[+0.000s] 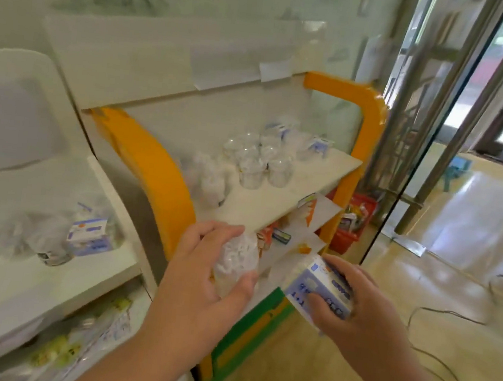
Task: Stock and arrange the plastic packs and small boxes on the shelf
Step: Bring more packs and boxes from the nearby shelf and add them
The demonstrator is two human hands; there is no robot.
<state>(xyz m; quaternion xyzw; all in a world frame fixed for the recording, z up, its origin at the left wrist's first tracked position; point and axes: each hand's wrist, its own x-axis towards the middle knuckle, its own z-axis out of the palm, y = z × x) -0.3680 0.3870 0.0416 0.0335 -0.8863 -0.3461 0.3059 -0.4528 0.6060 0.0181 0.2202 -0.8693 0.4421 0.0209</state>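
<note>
The left hand (205,266) grasps a clear plastic pack of white pieces (238,262); the right hand (353,300) clasps a small white-and-blue box (319,287). Both hang just short of the cream shelf board (274,199) beyond the fingers. Best set each beside its like, clear of the transparent cups (255,159). Blur probably hides the labels.

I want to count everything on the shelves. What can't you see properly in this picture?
Head view only:
- Printing on the small box in the right hand: blurred, partly under fingers.
- Plastic pack in the left hand: contents smeared by blur.
- Lower shelf goods: hidden beneath the shelf board.
- Red basket: mostly behind the orange frame.
</note>
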